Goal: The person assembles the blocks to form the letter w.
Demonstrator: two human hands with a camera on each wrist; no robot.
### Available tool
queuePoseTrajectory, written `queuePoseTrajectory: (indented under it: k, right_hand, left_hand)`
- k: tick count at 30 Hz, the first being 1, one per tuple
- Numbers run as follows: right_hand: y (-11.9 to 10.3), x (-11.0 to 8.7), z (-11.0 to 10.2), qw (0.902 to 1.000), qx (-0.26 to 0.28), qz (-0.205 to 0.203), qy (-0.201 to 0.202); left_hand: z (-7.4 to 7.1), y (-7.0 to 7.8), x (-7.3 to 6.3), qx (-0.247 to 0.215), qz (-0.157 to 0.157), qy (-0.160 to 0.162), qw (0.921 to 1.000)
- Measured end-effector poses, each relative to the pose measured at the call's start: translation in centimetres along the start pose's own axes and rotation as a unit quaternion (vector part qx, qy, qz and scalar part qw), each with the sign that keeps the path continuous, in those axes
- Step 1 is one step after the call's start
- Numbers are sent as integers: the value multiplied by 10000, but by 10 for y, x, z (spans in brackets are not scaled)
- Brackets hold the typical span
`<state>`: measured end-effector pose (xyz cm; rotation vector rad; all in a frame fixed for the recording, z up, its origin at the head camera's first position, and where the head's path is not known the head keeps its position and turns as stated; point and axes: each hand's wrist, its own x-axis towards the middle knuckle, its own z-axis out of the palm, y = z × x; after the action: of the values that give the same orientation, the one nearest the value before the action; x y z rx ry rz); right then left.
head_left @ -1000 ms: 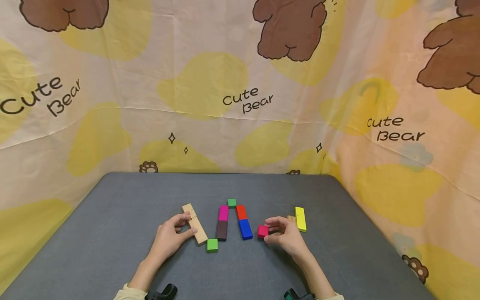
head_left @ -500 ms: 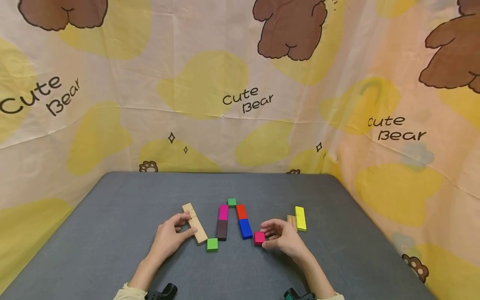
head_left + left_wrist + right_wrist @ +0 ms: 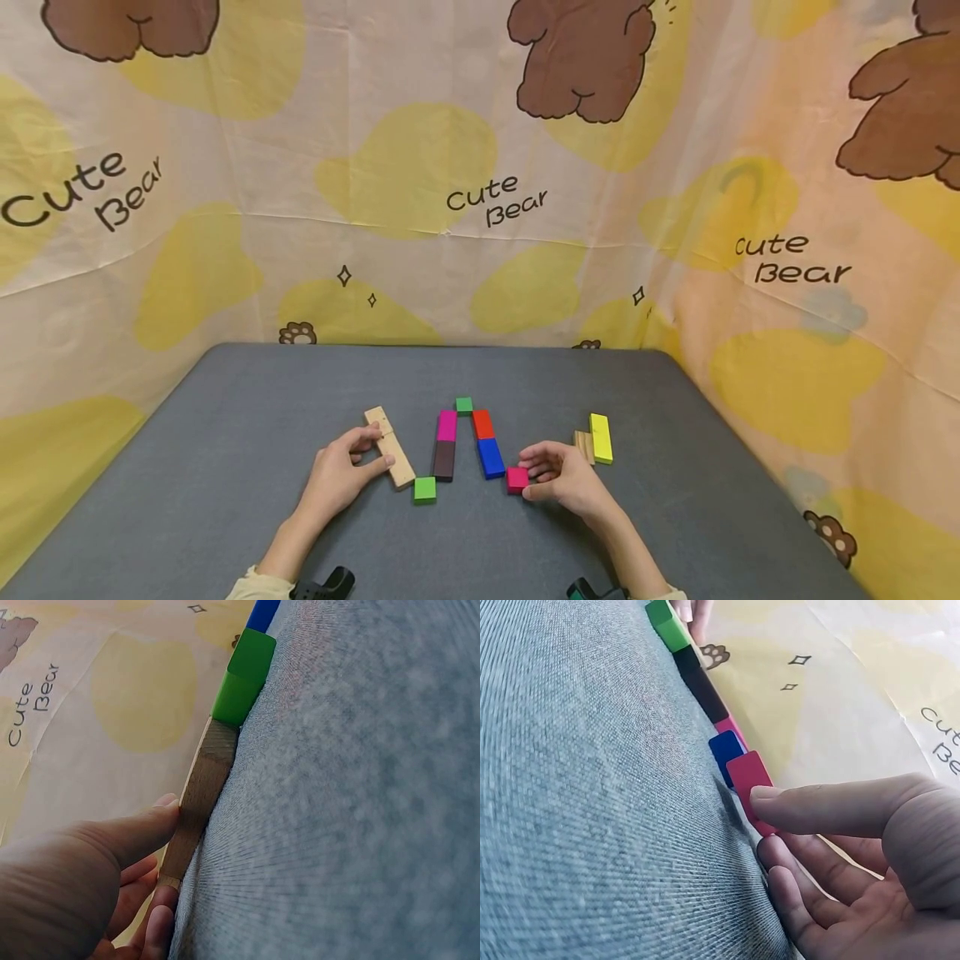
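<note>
My left hand point(image 3: 341, 468) rests its thumb and fingertips along two plain wooden blocks point(image 3: 397, 462), laid end to end at a slant. In the left wrist view the thumb tip touches the side of the nearer wooden block point(image 3: 199, 791). A light green block point(image 3: 424, 490) sits at their near end. My right hand point(image 3: 567, 477) pinches a pinkish-red block point(image 3: 517, 480) between thumb and fingers. That block stands close to the near end of a blue block point(image 3: 491, 458); in the right wrist view the thumb lies on its face point(image 3: 744, 769).
A magenta block point(image 3: 447, 425) and a dark brown block point(image 3: 443, 461) form one line. A green block point(image 3: 464, 406) tops it, beside a red block point(image 3: 483, 423) in line with the blue one. Right of my right hand lie a yellow block point(image 3: 602, 438) and a wooden block point(image 3: 582, 445).
My right hand has moved the pinkish-red block toward the near left, down to the blue block's near end. The left hand and the other blocks have stayed put.
</note>
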<state>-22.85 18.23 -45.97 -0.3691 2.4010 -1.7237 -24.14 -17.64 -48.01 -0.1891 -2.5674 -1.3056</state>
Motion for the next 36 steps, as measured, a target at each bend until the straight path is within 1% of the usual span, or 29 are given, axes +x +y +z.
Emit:
queuePoseTrajectory:
  k: [11,24,36]
  right_hand:
    - [-1,0,4,10000,-48,69,-19]
    - [0,2,4,9998,-196,32,-11]
    - [1,2,5,9995,-310,39,3]
  left_hand:
    - [-1,1,-1,42,13,9,10000]
    - [-1,2,0,47,-33,9,10000]
    - [-1,2,-1,62,-5,61,10000]
